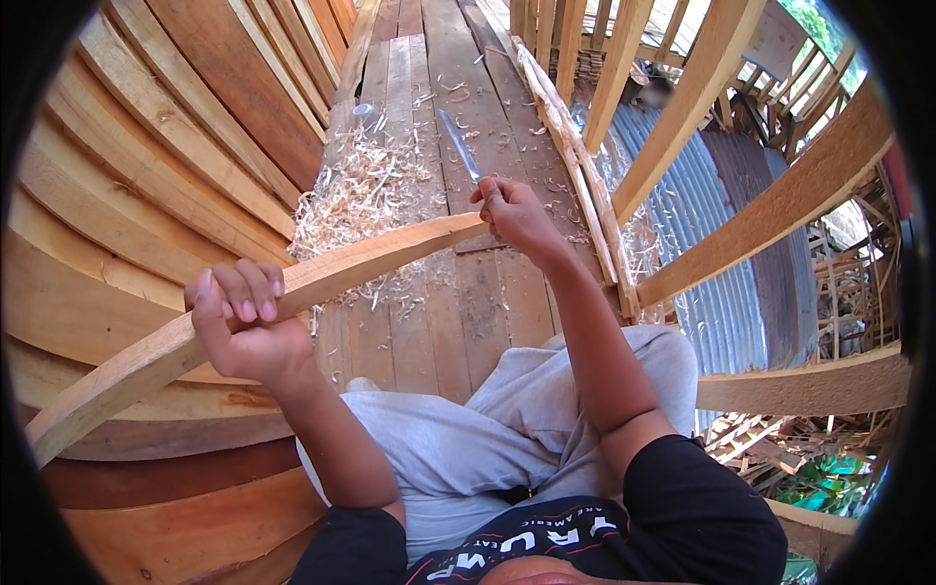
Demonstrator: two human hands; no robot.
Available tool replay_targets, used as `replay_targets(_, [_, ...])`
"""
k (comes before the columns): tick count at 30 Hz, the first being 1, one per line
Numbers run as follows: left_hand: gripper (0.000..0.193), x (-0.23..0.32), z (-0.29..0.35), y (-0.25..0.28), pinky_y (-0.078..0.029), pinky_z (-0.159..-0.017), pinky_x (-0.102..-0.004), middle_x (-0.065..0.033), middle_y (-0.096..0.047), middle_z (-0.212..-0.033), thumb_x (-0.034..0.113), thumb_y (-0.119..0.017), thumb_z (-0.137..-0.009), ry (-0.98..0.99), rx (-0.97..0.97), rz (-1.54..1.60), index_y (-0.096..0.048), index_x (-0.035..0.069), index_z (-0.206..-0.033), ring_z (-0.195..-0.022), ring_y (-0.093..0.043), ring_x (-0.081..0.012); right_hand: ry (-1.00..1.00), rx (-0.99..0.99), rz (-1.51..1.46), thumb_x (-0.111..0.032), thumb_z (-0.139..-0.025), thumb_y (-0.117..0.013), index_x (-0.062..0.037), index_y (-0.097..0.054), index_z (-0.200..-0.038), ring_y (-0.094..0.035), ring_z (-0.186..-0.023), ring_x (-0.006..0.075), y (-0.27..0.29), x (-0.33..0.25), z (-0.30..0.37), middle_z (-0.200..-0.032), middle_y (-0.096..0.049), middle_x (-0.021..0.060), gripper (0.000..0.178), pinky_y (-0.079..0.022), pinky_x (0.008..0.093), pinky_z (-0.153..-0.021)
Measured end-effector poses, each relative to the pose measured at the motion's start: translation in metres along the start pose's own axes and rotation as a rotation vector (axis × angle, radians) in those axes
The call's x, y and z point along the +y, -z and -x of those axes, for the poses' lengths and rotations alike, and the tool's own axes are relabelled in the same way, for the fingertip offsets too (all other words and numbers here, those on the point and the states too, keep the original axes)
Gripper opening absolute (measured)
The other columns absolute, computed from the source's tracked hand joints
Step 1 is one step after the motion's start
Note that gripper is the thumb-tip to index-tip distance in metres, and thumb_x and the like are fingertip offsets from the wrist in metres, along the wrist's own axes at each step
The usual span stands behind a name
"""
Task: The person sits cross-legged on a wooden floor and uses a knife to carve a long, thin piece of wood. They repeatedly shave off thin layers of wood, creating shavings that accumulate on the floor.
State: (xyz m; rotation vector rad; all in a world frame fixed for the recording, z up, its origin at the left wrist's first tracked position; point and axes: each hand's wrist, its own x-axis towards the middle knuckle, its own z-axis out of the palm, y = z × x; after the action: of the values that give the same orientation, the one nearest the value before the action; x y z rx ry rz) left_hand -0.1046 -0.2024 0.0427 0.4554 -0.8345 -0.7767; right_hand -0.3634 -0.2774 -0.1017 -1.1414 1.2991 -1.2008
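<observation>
A long squared wooden pole lies slantwise before me, its far end near the middle and its near end running off to the lower left. My left hand is wrapped around it. At the far end, my right hand is closed on a knife, whose handle is mostly hidden in the fingers. The shiny blade points away from me, up and slightly left. That hand is right at the pole's tip; whether it touches the wood I cannot tell.
Curled wood shavings are heaped on the plank floor. Tall boards line the left side. A small clear cup-like object sits beyond the shavings. On the right, wooden posts edge a drop above corrugated metal roofing.
</observation>
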Motion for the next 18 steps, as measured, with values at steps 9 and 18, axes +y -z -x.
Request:
replay_targets(9, [0.017, 0.000, -0.002, 0.011, -0.037, -0.066, -0.0314, 0.0010, -0.037, -0.066, 0.020, -0.054, -0.086, 0.037, -0.114, 0.104, -0.042, 0.015, -0.075, -0.062, -0.039, -0.0117, -0.209, -0.051, 0.351, -0.034, -0.098, -0.052, -0.0036, -0.056, -0.097, -0.042, -0.046, 0.0082, 0.001, 0.019, 0.025, -0.065, -0.053, 0.0035, 0.031, -0.033, 0.0271, -0.040])
replay_targets(18, [0.019, -0.007, -0.003, -0.004, -0.036, -0.064, -0.0307, 0.0007, -0.037, -0.065, 0.022, -0.049, -0.093, -0.035, -0.180, 0.070, -0.042, 0.015, -0.076, -0.061, -0.040, -0.0121, -0.173, 0.262, 0.677, -0.039, -0.100, -0.025, 0.0066, -0.066, -0.087, -0.065, -0.079, 0.0420, -0.040, 0.037, 0.030, -0.082, -0.066, 0.0272, 0.063, -0.049, 0.0509, -0.077])
